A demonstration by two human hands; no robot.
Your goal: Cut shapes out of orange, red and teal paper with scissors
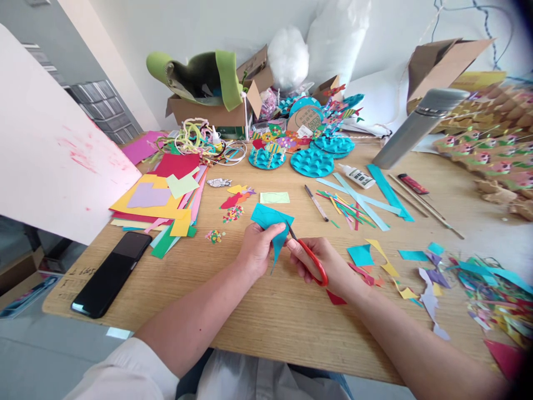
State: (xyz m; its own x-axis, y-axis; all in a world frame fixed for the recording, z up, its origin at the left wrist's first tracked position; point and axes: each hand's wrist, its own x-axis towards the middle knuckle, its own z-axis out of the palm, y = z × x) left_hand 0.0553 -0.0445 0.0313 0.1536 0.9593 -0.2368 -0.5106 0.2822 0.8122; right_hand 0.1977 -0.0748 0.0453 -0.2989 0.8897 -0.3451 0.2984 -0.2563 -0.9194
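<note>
Between finger and thumb, my left hand (pixel 257 250) pinches a piece of blue paper (pixel 270 218) that has a drawn line on it; one pointed part hangs down below the thumb. My right hand (pixel 314 259) grips red-handled scissors (pixel 313 261), whose dark blades meet the paper's right edge. Just beyond the hands lies a pale green paper rectangle (pixel 275 198) with a drawn outline. Left of it are cut paper fish shapes (pixel 237 199) and small piles of tiny paper dots (pixel 232 214). A pen (pixel 316 203) rests to the right, beside thin coloured paper strips (pixel 347 208).
Stacked coloured paper (pixel 141 208) and a black phone (pixel 111 275) occupy the left side. Paper scraps (pixel 431 300) spread over the right. Farther back are a glue bottle (pixel 357 176), a grey flask (pixel 416 130), blue scalloped discs (pixel 312 162) and a cardboard box (pixel 208 116).
</note>
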